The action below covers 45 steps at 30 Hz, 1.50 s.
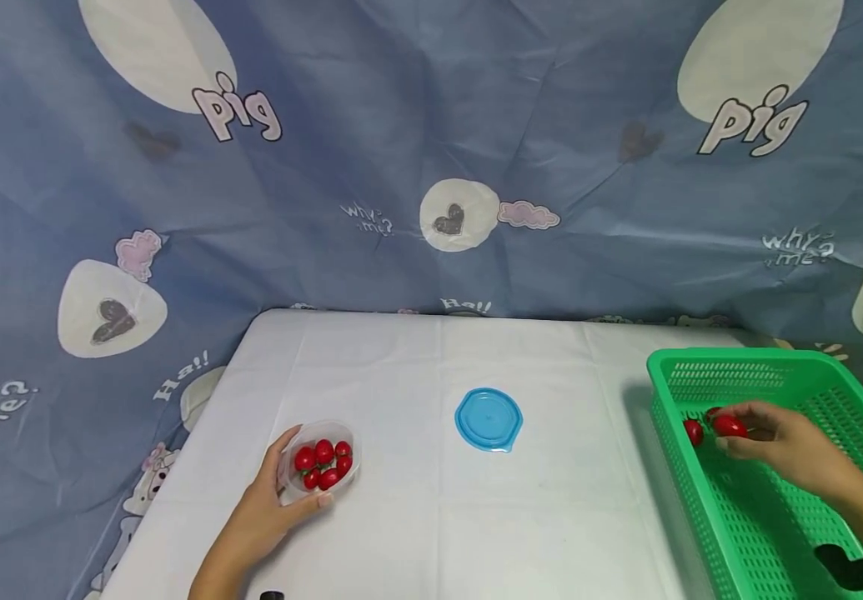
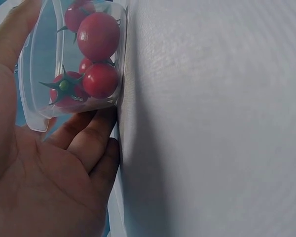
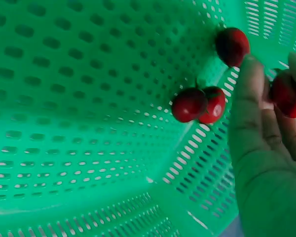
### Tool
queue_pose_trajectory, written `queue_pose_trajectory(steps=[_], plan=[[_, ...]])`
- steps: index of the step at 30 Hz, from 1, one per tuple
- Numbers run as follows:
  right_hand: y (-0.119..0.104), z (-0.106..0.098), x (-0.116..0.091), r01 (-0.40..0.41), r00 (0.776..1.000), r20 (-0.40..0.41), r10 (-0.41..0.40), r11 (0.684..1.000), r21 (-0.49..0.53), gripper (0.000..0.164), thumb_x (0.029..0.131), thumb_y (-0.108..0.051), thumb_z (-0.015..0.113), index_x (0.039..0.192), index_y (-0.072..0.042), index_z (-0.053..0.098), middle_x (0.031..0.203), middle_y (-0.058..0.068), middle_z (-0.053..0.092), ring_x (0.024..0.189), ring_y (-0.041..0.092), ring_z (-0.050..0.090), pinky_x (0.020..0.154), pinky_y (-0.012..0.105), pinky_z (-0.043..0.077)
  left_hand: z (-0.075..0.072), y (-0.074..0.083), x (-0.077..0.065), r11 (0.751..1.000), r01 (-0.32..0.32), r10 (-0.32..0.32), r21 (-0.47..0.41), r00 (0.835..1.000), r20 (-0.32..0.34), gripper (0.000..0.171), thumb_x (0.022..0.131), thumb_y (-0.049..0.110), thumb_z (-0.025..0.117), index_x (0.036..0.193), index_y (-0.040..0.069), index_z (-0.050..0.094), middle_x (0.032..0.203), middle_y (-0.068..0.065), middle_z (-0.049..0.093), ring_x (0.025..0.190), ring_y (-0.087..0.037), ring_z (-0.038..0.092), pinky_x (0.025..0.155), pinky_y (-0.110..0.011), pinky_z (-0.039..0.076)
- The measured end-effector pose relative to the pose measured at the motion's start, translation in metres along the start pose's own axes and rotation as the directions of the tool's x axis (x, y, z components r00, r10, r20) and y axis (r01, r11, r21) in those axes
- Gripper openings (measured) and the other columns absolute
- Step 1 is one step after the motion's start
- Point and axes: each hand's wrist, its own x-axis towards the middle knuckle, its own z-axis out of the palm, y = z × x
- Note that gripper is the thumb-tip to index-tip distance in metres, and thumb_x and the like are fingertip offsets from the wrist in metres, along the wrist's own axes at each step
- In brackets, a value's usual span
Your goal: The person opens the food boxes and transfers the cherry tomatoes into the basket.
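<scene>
My left hand grips a small clear plastic container standing on the white table, thumb on the near side and fingers around the far side. Several cherry tomatoes lie inside it, some with green stems, as the left wrist view also shows. Over at the right, my right hand is inside the green basket, pinching one cherry tomato between thumb and fingers. Three loose tomatoes lie in the basket near that hand, among them a dark red tomato and another tomato touching its neighbour.
A blue lid lies flat on the white tablecloth, between container and basket. The basket's raised, slotted walls stand around my right hand. A blue printed curtain hangs behind the table and along its left side.
</scene>
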Motion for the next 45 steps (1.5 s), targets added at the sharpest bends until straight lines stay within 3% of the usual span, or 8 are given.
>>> queue_pose_trajectory(steps=[5, 12, 22, 33, 41, 45], plan=[[0.006, 0.008, 0.008, 0.033, 0.999, 0.021, -0.032, 0.995, -0.093, 0.046, 0.089, -0.028, 0.07, 0.122, 0.001, 0.058, 0.107, 0.016, 0.064, 0.084, 0.015, 0.065, 0.061, 0.031, 0.051, -0.004, -0.001, 0.0, 1.0, -0.018, 0.018, 0.018, 1.0, -0.004, 0.104, 0.074, 0.05, 0.08, 0.151, 0.046, 0.011, 0.155, -0.019, 0.025, 0.135, -0.05, 0.029, 0.097, -0.075, 0.025], [0.004, 0.021, 0.014, 0.033, 0.999, 0.035, -0.028, 0.983, -0.181, 0.041, 0.084, -0.022, 0.076, 0.115, 0.0, 0.062, 0.097, 0.01, 0.067, 0.08, 0.017, 0.062, 0.059, 0.031, 0.048, -0.004, -0.001, -0.002, 0.999, -0.039, 0.039, -0.007, 0.999, -0.001, 0.103, 0.075, 0.046, 0.081, 0.151, 0.043, 0.012, 0.153, -0.023, 0.027, 0.134, -0.05, 0.031, 0.098, -0.073, 0.024], [0.001, 0.025, 0.023, 0.065, 0.998, 0.039, -0.056, 0.956, -0.285, 0.046, 0.079, -0.015, 0.079, 0.117, 0.004, 0.06, 0.098, 0.018, 0.064, 0.082, 0.03, 0.062, 0.059, 0.037, 0.047, -0.001, -0.003, 0.0, 1.0, -0.021, 0.021, -0.021, 1.0, 0.0, 0.103, 0.073, 0.048, 0.081, 0.15, 0.047, 0.013, 0.154, -0.02, 0.027, 0.136, -0.049, 0.028, 0.098, -0.074, 0.024], [0.0, 0.024, 0.024, 0.092, 0.996, 0.021, -0.09, 0.946, -0.31, 0.043, 0.081, -0.021, 0.078, 0.112, 0.002, 0.061, 0.09, 0.007, 0.06, 0.078, 0.019, 0.057, 0.06, 0.036, 0.046, -0.003, -0.003, -0.002, 1.0, -0.018, 0.018, -0.011, 1.0, -0.005, 0.103, 0.073, 0.048, 0.082, 0.15, 0.047, 0.013, 0.154, -0.018, 0.028, 0.137, -0.049, 0.028, 0.098, -0.074, 0.025], [-0.017, 0.009, 0.022, 0.033, 0.993, -0.094, -0.069, 0.94, -0.34, 0.05, 0.085, -0.045, 0.072, 0.107, -0.001, 0.065, 0.09, 0.009, 0.068, 0.074, 0.024, 0.064, 0.055, 0.041, 0.049, -0.004, 0.0, -0.001, 1.0, -0.013, 0.013, -0.015, 1.0, 0.001, 0.104, 0.073, 0.049, 0.081, 0.151, 0.044, 0.013, 0.155, -0.019, 0.026, 0.137, -0.049, 0.026, 0.098, -0.074, 0.025], [-0.027, 0.002, 0.021, 0.04, 0.978, -0.173, -0.112, 0.927, -0.373, 0.054, 0.085, -0.045, 0.071, 0.109, 0.003, 0.064, 0.09, 0.019, 0.069, 0.073, 0.031, 0.064, 0.053, 0.044, 0.047, -0.003, -0.001, -0.002, 1.0, -0.007, 0.007, -0.019, 1.0, 0.002, 0.104, 0.072, 0.05, 0.081, 0.151, 0.044, 0.013, 0.155, -0.019, 0.026, 0.137, -0.048, 0.026, 0.099, -0.073, 0.024]])
